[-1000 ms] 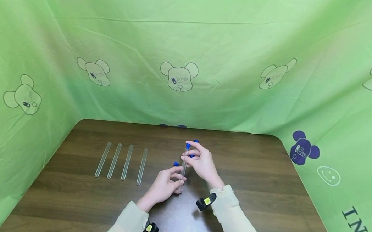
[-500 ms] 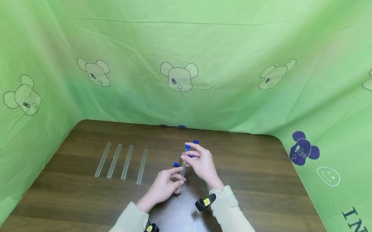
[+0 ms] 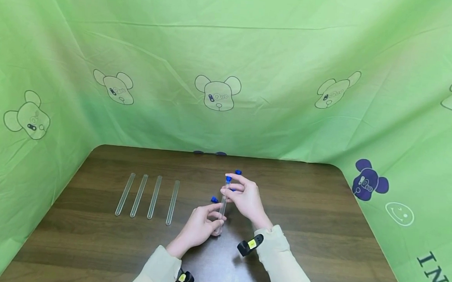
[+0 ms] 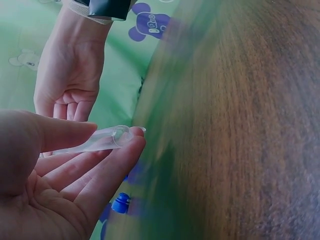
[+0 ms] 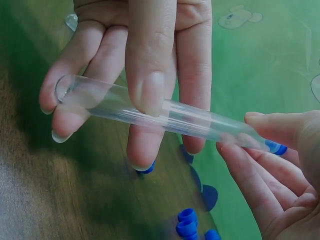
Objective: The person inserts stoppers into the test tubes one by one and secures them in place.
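A clear test tube (image 5: 195,124) with a blue cap (image 3: 228,179) in its upper end is held between both hands above the table, tilted slightly. My left hand (image 3: 197,226) pinches its lower part between thumb and fingers; the rounded bottom (image 4: 121,136) shows in the left wrist view. Near the top, my right hand (image 3: 246,198) grips the tube with thumb and fingers, its index fingertip on the cap. The right wrist view shows the cap partly hidden behind the right fingers. Several loose blue caps (image 5: 187,224) lie on the table behind the hands.
To the left, several clear test tubes lie side by side, the nearest to the hands being one tube (image 3: 173,203). One loose cap (image 3: 214,199) sits just left of the held tube, another (image 3: 238,172) farther back. Green cloth (image 3: 223,50) surrounds the wooden table (image 3: 321,233).
Compared with a second ago, the blue cap and the right index fingertip sit very slightly lower. Both hands otherwise keep their place on the test tube.
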The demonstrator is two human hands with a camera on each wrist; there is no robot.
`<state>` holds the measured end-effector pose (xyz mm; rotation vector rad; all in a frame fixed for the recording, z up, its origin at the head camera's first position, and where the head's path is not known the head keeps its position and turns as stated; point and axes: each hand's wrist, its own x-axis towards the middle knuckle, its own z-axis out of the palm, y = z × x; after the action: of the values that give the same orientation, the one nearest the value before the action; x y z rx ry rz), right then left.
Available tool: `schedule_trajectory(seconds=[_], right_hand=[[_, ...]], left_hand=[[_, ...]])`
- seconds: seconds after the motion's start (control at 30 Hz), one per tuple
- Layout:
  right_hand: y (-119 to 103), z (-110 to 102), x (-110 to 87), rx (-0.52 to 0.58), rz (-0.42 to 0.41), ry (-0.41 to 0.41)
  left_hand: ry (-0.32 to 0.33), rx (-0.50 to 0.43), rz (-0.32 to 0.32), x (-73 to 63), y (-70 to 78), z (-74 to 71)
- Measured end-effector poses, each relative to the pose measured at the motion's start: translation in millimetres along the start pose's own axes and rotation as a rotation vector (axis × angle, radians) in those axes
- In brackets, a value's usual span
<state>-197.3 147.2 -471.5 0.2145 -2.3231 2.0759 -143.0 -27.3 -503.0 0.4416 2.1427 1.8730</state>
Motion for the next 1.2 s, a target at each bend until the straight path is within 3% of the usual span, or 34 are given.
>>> schedule_trajectory(seconds=[0.63, 1.2], right_hand=[[-2.3, -0.7, -1.0, 0.027, 0.026, -0.003], [-4.1, 1.9, -1.2, 0.049, 0.029, -0.004]], left_hand=[[0.016, -0.054, -0.021, 0.3, -3.1, 3.5], [0.015, -0.029, -0.024, 0.2, -0.4, 0.0]])
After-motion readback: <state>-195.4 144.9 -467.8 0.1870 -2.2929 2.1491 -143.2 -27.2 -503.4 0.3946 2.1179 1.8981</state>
